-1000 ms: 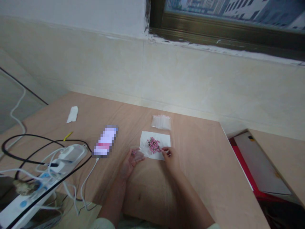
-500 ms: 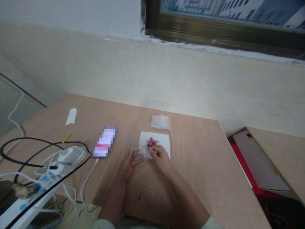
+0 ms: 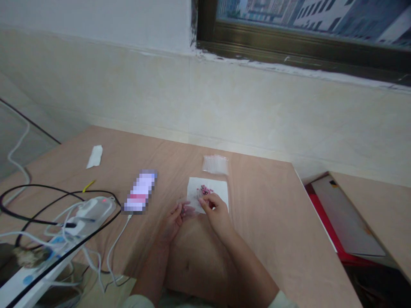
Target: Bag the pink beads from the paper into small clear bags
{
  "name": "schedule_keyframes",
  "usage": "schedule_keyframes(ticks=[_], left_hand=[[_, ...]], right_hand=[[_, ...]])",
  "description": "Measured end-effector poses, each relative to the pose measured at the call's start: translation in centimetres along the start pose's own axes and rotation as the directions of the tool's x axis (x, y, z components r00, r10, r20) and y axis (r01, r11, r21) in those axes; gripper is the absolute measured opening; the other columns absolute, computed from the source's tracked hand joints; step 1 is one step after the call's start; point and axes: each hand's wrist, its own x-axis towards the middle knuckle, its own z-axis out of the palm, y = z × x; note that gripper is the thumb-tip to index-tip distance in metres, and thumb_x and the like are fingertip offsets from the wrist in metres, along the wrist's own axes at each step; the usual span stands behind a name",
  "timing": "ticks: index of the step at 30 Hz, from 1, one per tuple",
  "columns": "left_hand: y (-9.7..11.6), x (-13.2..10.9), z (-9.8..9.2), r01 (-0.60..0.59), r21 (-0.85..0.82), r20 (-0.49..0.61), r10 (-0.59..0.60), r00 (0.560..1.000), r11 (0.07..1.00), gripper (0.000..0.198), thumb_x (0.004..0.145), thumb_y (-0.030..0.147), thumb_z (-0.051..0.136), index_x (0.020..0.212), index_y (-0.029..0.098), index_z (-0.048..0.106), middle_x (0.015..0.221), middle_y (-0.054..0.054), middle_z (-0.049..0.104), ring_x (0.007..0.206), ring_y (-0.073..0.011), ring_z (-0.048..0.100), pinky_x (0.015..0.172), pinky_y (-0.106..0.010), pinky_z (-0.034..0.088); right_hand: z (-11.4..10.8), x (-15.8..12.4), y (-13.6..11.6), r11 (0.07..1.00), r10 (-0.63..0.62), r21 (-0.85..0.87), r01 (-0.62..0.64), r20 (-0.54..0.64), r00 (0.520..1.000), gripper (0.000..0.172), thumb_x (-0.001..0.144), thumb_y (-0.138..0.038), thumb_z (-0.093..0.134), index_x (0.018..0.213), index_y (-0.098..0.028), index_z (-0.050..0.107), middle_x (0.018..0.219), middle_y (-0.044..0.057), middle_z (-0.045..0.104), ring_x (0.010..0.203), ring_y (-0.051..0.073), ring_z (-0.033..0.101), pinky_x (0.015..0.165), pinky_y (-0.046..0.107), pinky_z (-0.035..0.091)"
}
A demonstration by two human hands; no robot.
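Note:
My left hand [image 3: 173, 220] is closed on a small clear plastic bag [image 3: 192, 210], its thumb and fingers pressed together at the bag's left end. Dark and pink bits show by those fingertips. My right hand [image 3: 216, 211] pinches what looks like the bag's other end, its fingertips over the white paper [image 3: 221, 186]. On that paper lies a small pile of pink and dark beads [image 3: 205, 189], partly hidden behind the right hand and the clear plastic.
A stack of clear bags [image 3: 215, 164] lies behind the paper. To the left are a charging phone [image 3: 140, 191], a yellow strip [image 3: 88, 186], a white scrap [image 3: 94, 156] and a power strip [image 3: 91, 214] with tangled cables. A red-edged box [image 3: 348, 214] stands right of the table.
My left fingers have closed further over the bag's left end, hiding most of the pink bits there. Clear plastic now stands up at my right fingertips, in front of the pile.

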Motion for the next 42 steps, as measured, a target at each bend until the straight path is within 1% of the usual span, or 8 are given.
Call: schedule_keyframes(ticks=[3,5,7,12,20,29,37,42], left_hand=[[-0.1,0.1,-0.3,-0.013,-0.025,-0.039,0.012,0.999,1.0,0.017,0.077,0.021,0.048,0.084,0.011,0.061,0.07,-0.006,0.067,0.067,-0.0152,0.062,0.067,-0.029,0.049],[0.0,0.1,-0.4,-0.016,-0.04,-0.057,0.014,0.998,0.999,0.017,0.077,0.02,0.048,0.083,0.01,0.061,0.07,-0.007,0.067,0.067,-0.0154,0.062,0.067,-0.03,0.049],[0.1,0.2,-0.4,-0.016,-0.04,-0.059,0.014,0.998,0.999,0.018,0.078,0.019,0.047,0.081,0.01,0.061,0.069,-0.007,0.067,0.066,-0.0159,0.062,0.066,-0.031,0.05],[0.1,0.3,-0.3,-0.023,-0.03,-0.054,0.021,0.998,0.999,0.02,0.078,0.02,0.045,0.081,0.009,0.061,0.069,-0.008,0.067,0.066,-0.0159,0.063,0.066,-0.03,0.05],[0.1,0.4,-0.5,0.0,-0.018,-0.061,-0.001,0.998,1.0,0.022,0.079,0.022,0.044,0.083,0.009,0.06,0.072,-0.008,0.067,0.067,-0.0155,0.063,0.07,-0.03,0.049],[0.2,0.5,-0.3,0.002,-0.006,-0.045,-0.003,0.999,1.0,0.022,0.079,0.023,0.044,0.082,0.01,0.061,0.072,-0.008,0.067,0.067,-0.0157,0.063,0.069,-0.029,0.049],[0.1,0.4,-0.6,0.017,-0.008,-0.021,-0.017,1.0,1.0,0.026,0.079,0.029,0.043,0.084,0.011,0.061,0.073,-0.008,0.067,0.069,-0.0165,0.062,0.07,-0.029,0.047],[0.2,0.4,-0.5,0.03,-0.002,-0.031,-0.03,0.999,1.0,0.028,0.079,0.031,0.043,0.084,0.01,0.061,0.073,-0.009,0.067,0.069,-0.0168,0.062,0.071,-0.03,0.046]], right_hand=[[-0.3,0.1,0.6,0.998,0.061,0.014,-0.061,-0.032,0.998,0.019,0.074,-0.031,0.046,0.071,-0.017,0.058,0.066,0.001,0.054,0.059,0.012,0.046,0.055,0.023,0.036],[-0.7,0.4,2.0,0.994,0.099,-0.041,-0.103,-0.096,0.99,0.017,0.074,-0.029,0.046,0.073,-0.016,0.057,0.069,0.002,0.056,0.06,0.013,0.047,0.055,0.024,0.036],[-1.1,0.6,3.8,0.985,0.081,-0.144,-0.1,-0.133,0.988,0.013,0.071,-0.025,0.048,0.072,-0.015,0.058,0.071,0.004,0.056,0.063,0.014,0.048,0.057,0.025,0.037],[-1.0,0.8,6.7,0.937,0.035,-0.345,-0.048,-0.042,0.998,0.012,0.068,-0.016,0.05,0.073,-0.016,0.061,0.074,0.005,0.053,0.072,0.016,0.048,0.067,0.028,0.038],[-0.3,0.9,6.1,0.883,0.046,-0.47,-0.01,0.066,0.997,0.013,0.068,-0.012,0.05,0.072,-0.019,0.061,0.076,0.006,0.051,0.078,0.019,0.045,0.07,0.03,0.037],[-1.0,-0.4,6.1,0.905,0.02,-0.425,0.003,0.049,0.999,0.012,0.07,-0.014,0.05,0.078,-0.018,0.058,0.081,0.006,0.051,0.081,0.018,0.045,0.073,0.03,0.037],[-0.3,-0.1,6.2,0.896,0.03,-0.444,0.0,0.061,0.998,0.016,0.069,-0.012,0.049,0.079,-0.019,0.059,0.083,0.006,0.051,0.083,0.018,0.044,0.073,0.029,0.036],[-0.2,-0.2,6.4,0.9,0.05,-0.435,-0.034,0.026,0.998,0.014,0.069,-0.012,0.048,0.078,-0.017,0.057,0.082,0.006,0.051,0.082,0.018,0.044,0.072,0.029,0.036]])
